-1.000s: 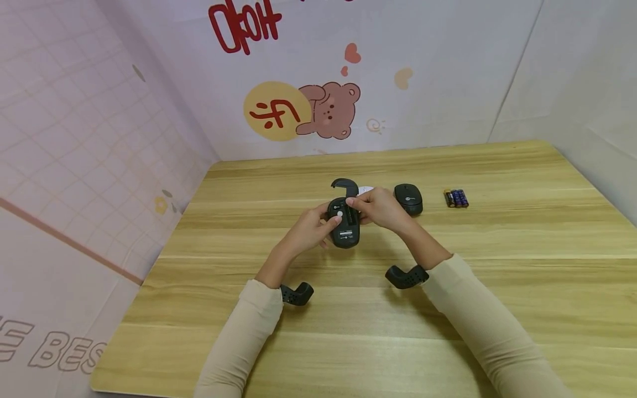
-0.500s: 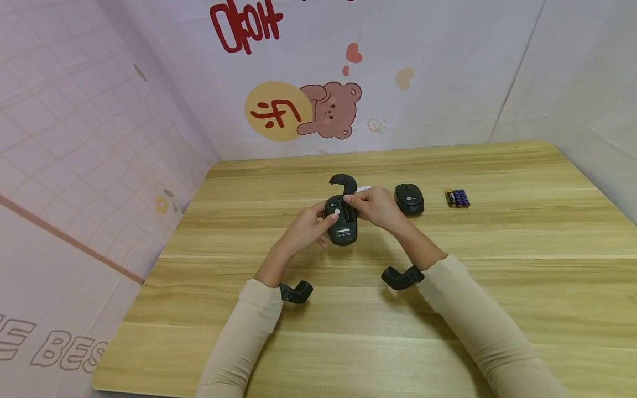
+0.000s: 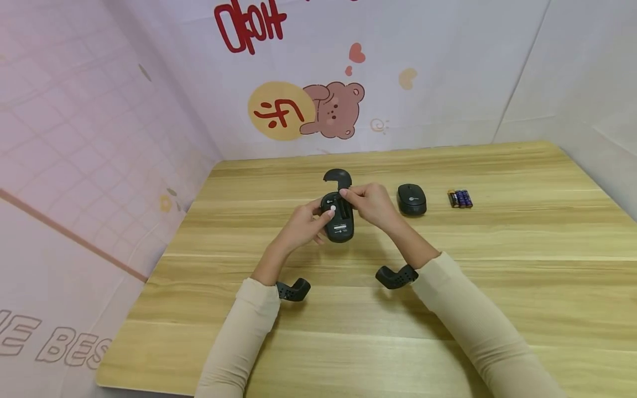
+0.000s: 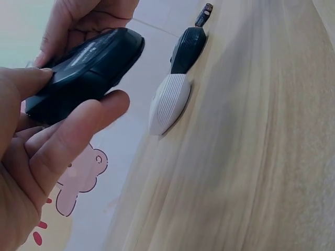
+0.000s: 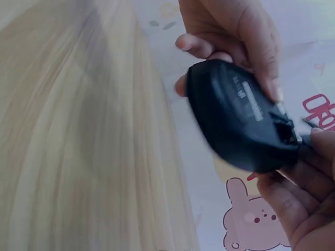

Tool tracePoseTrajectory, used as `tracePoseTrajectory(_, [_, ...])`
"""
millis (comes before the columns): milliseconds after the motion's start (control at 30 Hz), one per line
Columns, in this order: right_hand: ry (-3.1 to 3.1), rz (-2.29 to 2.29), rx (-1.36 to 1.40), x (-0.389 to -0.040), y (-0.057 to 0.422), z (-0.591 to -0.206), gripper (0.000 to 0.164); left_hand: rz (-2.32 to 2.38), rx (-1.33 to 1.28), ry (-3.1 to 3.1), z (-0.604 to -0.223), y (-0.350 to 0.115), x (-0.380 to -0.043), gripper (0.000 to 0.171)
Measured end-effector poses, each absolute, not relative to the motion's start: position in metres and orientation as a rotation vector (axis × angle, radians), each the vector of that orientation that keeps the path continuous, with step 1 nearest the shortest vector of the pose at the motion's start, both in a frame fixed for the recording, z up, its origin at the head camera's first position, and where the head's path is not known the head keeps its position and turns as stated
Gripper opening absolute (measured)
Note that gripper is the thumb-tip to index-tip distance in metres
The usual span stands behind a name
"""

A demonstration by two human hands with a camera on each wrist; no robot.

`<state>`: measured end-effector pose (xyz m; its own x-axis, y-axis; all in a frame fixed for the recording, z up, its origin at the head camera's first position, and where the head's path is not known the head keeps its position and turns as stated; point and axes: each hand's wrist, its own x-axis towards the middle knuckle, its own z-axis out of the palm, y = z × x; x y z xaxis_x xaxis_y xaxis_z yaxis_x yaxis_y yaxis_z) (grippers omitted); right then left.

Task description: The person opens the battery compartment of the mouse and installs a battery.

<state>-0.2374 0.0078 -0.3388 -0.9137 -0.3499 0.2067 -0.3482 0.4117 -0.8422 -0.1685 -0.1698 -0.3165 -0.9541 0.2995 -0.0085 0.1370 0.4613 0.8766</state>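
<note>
A black computer mouse is held underside up above the table, its battery slot uncovered. My left hand grips its left side, thumb on the underside and fingers beneath. At the far end, my right hand pinches a dark curved battery cover between thumb and fingers. The cover stands out past the mouse's end. In the right wrist view, the right fingers also lie against the mouse beside its open slot. No battery shows in the visible part of the slot.
To the right on the wooden table sits a second black mouse. Several small batteries lie in a row beyond it. A white mouse shows in the left wrist view, hidden behind my right hand from the head view.
Both hands have carried the mouse and its cover slightly left and farther from me. The right hand now hides the white mouse, which peeked out earlier. Both grips look the same.
</note>
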Motion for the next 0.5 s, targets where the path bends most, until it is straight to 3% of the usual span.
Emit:
tracePoseTrajectory(267, [2.480, -1.806, -0.564, -0.246, 0.000, -0.338, 0.034, 1.516, 0.340, 2.524, -0.341, -0.180, -0.182, 0.044])
tracePoseTrajectory(500, [2.221, -1.940, -0.321, -0.262, -0.005, -0.352, 0.035, 1.569, 0.343, 2.512, -0.357, -0.189, -0.184, 0.043])
